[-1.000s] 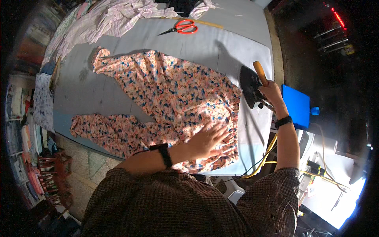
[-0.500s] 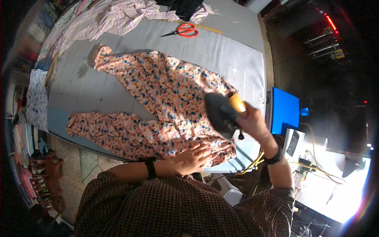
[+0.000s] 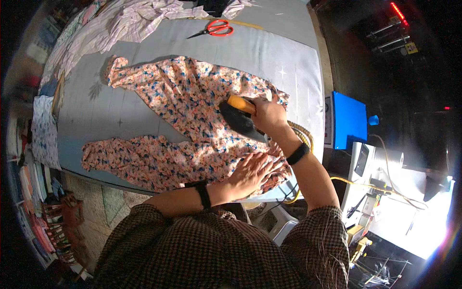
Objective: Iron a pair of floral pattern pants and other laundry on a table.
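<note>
A pair of floral trousers [image 3: 168,91] in pink, orange and blue lies spread on a grey padded table [image 3: 115,111], legs toward the left and waist toward the right. My right hand [image 3: 269,113] is wrapped round the yellow handle of a dark iron [image 3: 236,118]. The iron is over the upper part of the trousers near the waist; its sole is hidden. Flat on the near side of the waist rests my left hand [image 3: 251,176], fingers stretched out on the cloth.
Red-handled scissors [image 3: 219,29] lie at the table's far side, by a yellow ruler [image 3: 245,24]. Pale checked cloth [image 3: 115,29] is heaped at the far left. A yellow cord [image 3: 308,137] runs from the iron. Right of the table stand a blue box [image 3: 349,120] and a white machine [image 3: 361,159].
The iron has moved left in my right hand, from above the waist end onto the trousers' upper part. My left hand has slid right and slightly up along the waist.
</note>
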The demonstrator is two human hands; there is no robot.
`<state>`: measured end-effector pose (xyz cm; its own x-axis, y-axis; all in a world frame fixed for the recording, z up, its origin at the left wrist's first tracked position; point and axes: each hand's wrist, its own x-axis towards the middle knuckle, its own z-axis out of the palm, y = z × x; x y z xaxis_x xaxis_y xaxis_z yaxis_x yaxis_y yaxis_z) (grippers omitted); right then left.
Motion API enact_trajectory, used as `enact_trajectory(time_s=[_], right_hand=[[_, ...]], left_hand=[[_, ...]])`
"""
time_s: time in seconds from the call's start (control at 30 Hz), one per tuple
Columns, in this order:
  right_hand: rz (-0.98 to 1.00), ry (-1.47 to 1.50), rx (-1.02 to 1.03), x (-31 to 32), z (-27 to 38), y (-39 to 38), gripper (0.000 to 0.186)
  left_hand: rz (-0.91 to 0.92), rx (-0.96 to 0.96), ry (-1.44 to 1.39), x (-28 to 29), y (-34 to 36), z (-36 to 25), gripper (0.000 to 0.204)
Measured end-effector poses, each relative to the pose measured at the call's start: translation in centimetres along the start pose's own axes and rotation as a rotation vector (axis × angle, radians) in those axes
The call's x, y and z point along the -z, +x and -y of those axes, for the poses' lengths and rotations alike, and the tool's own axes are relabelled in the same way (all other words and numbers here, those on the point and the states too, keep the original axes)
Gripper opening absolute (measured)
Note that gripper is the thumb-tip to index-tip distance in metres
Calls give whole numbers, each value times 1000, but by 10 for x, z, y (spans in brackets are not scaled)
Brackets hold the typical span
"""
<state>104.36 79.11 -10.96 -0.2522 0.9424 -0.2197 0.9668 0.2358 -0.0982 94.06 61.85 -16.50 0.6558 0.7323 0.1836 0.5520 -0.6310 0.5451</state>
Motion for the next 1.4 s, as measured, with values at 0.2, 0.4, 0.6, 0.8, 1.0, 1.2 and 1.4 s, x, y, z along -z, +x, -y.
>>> enact_trajectory(time_s=[0.2, 0.4, 0.6, 0.8, 1.0, 1.2, 1.4], right_hand=[[30, -48, 47, 5, -2, 1, 24], [129, 4, 35, -2, 12, -50, 33], [122, 23, -143, -1, 16, -52, 32], [103, -57, -105, 6, 26, -27, 28], [128, 10, 149, -13, 5, -71, 43], [209, -46, 143, -9, 5, -72, 41], [167, -11, 196, -10, 12, -63, 35]], left_hand=[[224, -104, -60, -19, -15, 10, 84], [136, -120, -298, -4, -39, 15, 57], [-407, 432, -136, 58, -86, 100, 18], [-170, 722, 110, 109, -62, 121, 31], [-128, 804, -158, 85, -89, 131, 24], [-55, 868, -12, 94, -93, 127, 18], [-10, 287, 101, 88, -56, 98, 40]])
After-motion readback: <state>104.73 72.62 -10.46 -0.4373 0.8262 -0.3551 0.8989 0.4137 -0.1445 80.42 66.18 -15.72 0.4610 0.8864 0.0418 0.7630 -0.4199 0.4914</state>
